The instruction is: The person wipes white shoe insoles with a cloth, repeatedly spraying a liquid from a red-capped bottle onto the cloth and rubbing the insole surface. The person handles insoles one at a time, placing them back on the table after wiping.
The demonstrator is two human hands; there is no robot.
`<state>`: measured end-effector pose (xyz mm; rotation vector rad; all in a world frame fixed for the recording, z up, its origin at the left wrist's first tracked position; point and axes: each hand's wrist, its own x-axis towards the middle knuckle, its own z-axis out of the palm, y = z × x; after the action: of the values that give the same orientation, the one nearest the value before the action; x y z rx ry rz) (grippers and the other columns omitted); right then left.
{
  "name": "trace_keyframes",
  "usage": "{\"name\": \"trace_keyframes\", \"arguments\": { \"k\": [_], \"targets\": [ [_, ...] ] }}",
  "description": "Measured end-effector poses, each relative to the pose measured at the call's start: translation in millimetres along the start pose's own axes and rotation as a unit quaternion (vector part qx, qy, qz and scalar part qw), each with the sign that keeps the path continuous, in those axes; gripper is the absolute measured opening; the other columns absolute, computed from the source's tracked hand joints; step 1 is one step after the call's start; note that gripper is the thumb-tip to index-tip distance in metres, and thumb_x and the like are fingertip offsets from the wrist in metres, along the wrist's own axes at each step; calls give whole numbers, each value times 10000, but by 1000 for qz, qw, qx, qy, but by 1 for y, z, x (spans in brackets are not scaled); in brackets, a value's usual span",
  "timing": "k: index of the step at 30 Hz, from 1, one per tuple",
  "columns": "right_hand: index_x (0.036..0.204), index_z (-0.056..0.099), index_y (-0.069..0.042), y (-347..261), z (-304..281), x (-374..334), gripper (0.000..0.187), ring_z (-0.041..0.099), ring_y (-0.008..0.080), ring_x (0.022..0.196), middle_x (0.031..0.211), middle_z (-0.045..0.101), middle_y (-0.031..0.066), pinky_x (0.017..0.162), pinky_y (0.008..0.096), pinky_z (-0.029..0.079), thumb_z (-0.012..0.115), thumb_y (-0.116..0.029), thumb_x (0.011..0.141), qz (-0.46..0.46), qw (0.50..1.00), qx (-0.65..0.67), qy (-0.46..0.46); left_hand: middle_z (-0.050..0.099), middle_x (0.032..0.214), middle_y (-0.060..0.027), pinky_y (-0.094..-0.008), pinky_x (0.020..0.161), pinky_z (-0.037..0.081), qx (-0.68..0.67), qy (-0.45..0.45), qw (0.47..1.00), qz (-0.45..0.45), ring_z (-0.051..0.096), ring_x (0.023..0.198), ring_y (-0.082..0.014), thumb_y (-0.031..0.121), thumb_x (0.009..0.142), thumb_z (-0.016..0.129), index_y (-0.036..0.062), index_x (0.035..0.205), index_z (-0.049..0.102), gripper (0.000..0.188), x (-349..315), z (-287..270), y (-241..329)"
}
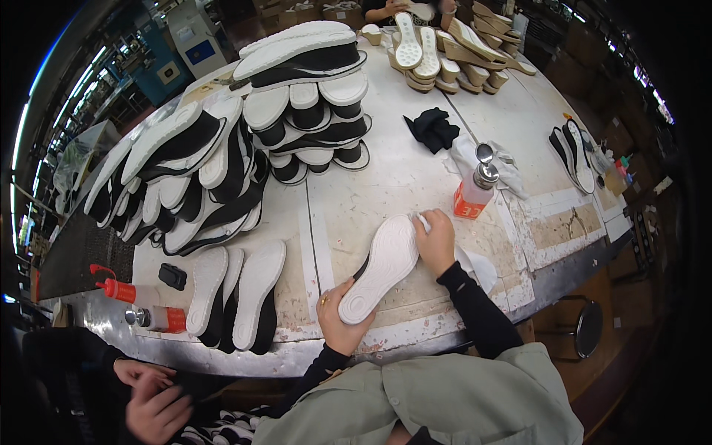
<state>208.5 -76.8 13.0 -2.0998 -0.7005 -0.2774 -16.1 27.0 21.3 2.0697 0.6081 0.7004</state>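
Note:
A white shoe sole [384, 259] with a black side lies tilted between my hands above the table, its white tread face up. My left hand [344, 325] is closed around its narrower end near the table's front edge. At the broad end, my right hand [437, 241] has its fingers pinched against the sole's rim. A bit of white shows between those fingers, too small to name. Beneath the right wrist a white cloth [477, 268] rests on the table. Left of my hands stand several matching soles [257, 293] on edge.
Tall stacks of black and white soles [300, 111] fill the back left. A pump bottle [475, 194] stands beyond my right hand, near a black cloth [432, 130]. Tan wedge soles [445, 55] are piled far back. Another person's hands [156, 404] are at lower left, near two bottles [159, 319].

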Motion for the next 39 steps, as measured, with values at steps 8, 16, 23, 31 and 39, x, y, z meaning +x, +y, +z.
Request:
{"name": "trace_keyframes", "arguments": {
  "k": [8, 16, 23, 31, 39],
  "targets": [
    [925, 669, -24, -103, -26, -97, 241, 526, 321, 785, 818, 550, 124, 717, 423, 415, 698, -22, 685, -182, 959, 175, -131, 667, 1162, -107, -476, 1055, 316, 39, 5, 999, -1, 612, 1083, -282, 198, 624, 827, 66, 1214, 602, 646, -1, 5, 5],
    [941, 664, -65, -93, -2, -63, 271, 521, 300, 798, 834, 543, 89, 692, 400, 396, 658, -15, 675, -296, 934, 165, -113, 670, 1103, -127, -432, 1010, 359, 55, 17, 998, 30, 608, 1021, -300, 201, 682, 796, 43, 1197, 627, 564, 2, 6, 10],
    [964, 656, -81, -85, -11, -52, 311, 529, 301, 859, 903, 563, 83, 754, 389, 424, 659, 5, 666, -295, 902, 212, -233, 649, 1219, -101, -456, 1067, 309, 39, -6, 999, 5, 586, 1138, -270, 191, 640, 812, 93, 1264, 588, 670, -1, 7, -1],
    [984, 636, -67, -82, -22, -48, 329, 510, 301, 893, 930, 542, 84, 793, 384, 447, 646, 24, 668, -369, 835, 231, -337, 648, 1215, -116, -441, 1049, 323, 36, -10, 999, 25, 588, 1125, -284, 169, 642, 794, 74, 1286, 580, 685, 1, 1, -2],
    [979, 622, -42, -97, -19, -49, 321, 525, 318, 907, 922, 553, 97, 799, 377, 447, 636, 23, 664, -406, 801, 233, -373, 650, 1212, -119, -439, 1045, 326, 52, -6, 997, 49, 590, 1119, -283, 169, 682, 766, 66, 1293, 576, 649, 0, 1, -9]
  ]
}}
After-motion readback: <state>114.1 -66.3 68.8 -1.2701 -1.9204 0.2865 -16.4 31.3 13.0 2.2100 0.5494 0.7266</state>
